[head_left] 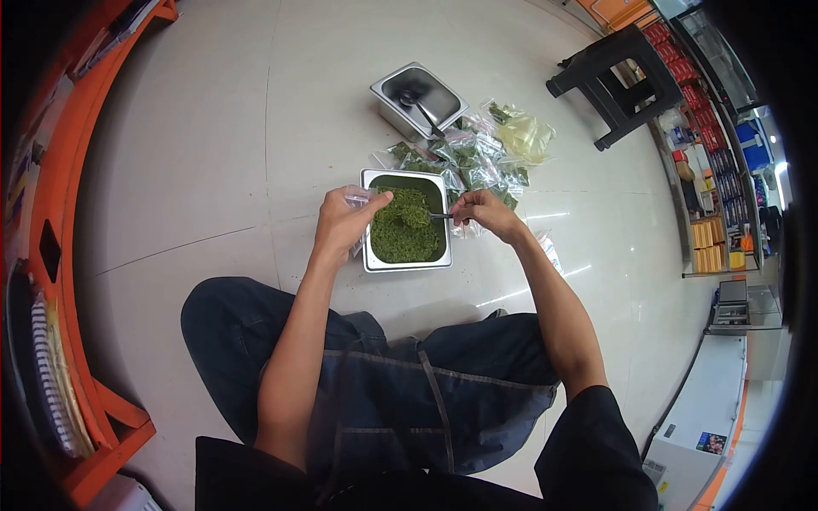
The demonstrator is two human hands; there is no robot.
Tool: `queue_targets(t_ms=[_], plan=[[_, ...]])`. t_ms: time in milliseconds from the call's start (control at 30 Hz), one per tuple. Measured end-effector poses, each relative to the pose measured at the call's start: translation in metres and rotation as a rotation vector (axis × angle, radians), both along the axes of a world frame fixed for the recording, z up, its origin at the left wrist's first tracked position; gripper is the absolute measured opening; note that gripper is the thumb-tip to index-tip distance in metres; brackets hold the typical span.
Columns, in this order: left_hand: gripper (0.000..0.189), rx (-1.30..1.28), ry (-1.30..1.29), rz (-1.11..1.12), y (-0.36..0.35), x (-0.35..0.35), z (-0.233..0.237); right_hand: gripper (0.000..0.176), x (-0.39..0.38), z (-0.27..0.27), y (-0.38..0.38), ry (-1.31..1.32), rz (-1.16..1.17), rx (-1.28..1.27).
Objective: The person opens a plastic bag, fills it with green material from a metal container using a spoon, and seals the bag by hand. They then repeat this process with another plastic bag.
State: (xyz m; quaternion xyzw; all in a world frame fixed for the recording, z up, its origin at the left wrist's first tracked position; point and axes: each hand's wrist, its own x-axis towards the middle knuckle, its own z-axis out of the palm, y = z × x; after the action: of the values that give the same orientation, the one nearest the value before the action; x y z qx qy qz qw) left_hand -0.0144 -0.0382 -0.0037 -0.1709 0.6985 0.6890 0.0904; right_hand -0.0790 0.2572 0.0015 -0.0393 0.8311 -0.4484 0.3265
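Observation:
A square steel container (407, 266) stands on the floor in front of my crossed legs, filled with a finely chopped green food (405, 244). My left hand (341, 223) is closed on a clear plastic bag (358, 197) at the container's left rim, thumb reaching over the food. From the right side, my right hand (487, 213) grips the handle of a spoon (441, 216). The spoon's bowl, heaped with the green food, is over the container. Just behind lie several clear bags packed with green stuff (477, 162).
Farther back sits a second steel container (417, 128) with a dark-handled ladle (423, 111) in it. A yellowish plastic bag (527, 136) lies beside the filled bags. At the upper right is a black stool (615, 81). An orange shelf (95, 153) runs along the left.

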Motion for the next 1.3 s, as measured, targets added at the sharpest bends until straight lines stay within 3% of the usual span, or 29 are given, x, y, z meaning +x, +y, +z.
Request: queue_targets(t_ms=[300, 367, 700, 967, 1300], plan=[[0.035, -0.427, 0.007, -0.112, 0.007, 0.009, 0.015, 0.013, -0.002, 0.041, 0.002, 0.105, -0.038, -0.060], [0.027, -0.901, 0.489, 0.002, 0.014, 0.014, 0.003, 0.013, 0.002, 0.057, -0.002, 0.142, -0.044, -0.047], [0.025, -0.900, 0.657, -0.220, 0.028, 0.015, 0.012, 0.014, 0.015, 0.068, -0.008, 0.181, -0.010, -0.097], [0.044, -0.929, 0.725, -0.291, 0.032, 0.016, 0.009, 0.011, 0.015, 0.065, -0.013, 0.186, 0.053, -0.025], [0.051, -0.934, 0.686, -0.343, 0.034, 0.018, 0.007, 0.010, 0.021, 0.065, -0.023, 0.361, 0.153, 0.066]])
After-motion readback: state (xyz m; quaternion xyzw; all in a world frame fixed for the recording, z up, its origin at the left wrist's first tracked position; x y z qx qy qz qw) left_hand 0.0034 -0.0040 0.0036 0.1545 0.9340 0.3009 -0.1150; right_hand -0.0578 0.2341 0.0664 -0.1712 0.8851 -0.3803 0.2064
